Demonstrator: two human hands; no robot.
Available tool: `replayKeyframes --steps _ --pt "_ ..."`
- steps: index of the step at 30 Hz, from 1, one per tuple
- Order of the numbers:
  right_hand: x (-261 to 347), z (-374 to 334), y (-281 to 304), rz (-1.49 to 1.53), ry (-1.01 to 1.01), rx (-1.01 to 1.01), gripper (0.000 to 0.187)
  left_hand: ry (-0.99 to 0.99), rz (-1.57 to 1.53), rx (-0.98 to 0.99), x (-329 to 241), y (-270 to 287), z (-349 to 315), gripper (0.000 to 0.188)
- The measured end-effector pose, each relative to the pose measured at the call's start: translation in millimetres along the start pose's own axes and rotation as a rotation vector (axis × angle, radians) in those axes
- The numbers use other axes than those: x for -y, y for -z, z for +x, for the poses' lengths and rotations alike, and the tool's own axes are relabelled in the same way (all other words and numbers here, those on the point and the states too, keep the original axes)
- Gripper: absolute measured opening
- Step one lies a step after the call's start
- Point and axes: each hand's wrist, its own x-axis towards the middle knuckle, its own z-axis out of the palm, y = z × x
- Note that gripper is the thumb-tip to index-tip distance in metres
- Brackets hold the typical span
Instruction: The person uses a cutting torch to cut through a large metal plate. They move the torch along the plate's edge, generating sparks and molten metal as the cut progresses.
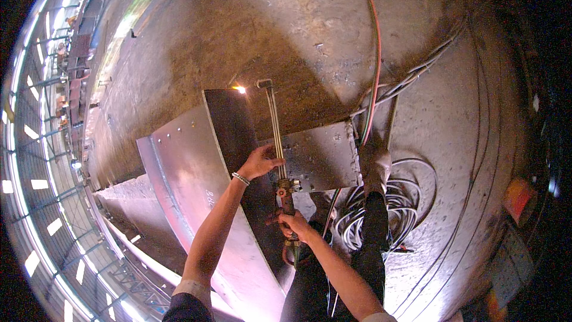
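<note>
A long gas cutting torch (276, 128) points away from me, with its bent head at the far end. A bright flame (240, 89) burns at its nozzle, by the far top corner of a steel beam (185, 149). My right hand (294, 225) is wrapped around the torch's handle, below the valves. Farther up, my left hand (260, 162) closes its fingers and thumb on the metal tubes. A chain bracelet circles my left wrist. The beam's dark inner side lies under the torch, and my left forearm passes over its pale flange.
A flat steel plate (328, 152) lies right of the torch. Coiled hoses (411, 203) lie on the floor around my foot. A red-green hose (376, 42) and dark cables (429, 62) run across at the upper right. A bright, long hall stretches along the left.
</note>
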Motion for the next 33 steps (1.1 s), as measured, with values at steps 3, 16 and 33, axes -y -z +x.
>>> replayKeyframes --steps 3,16,33 --pt "-2 1 4 -0.004 -0.02 0.012 0.009 -0.02 -0.045 -0.015 -3 -3 -2 0.049" --pt "4 -6 2 0.01 -0.005 0.007 0.01 0.062 -0.319 0.014 -6 -5 -1 0.035" --pt "7 -7 -1 -0.064 0.007 0.009 0.015 0.035 -0.289 0.027 -8 -1 -4 0.042"
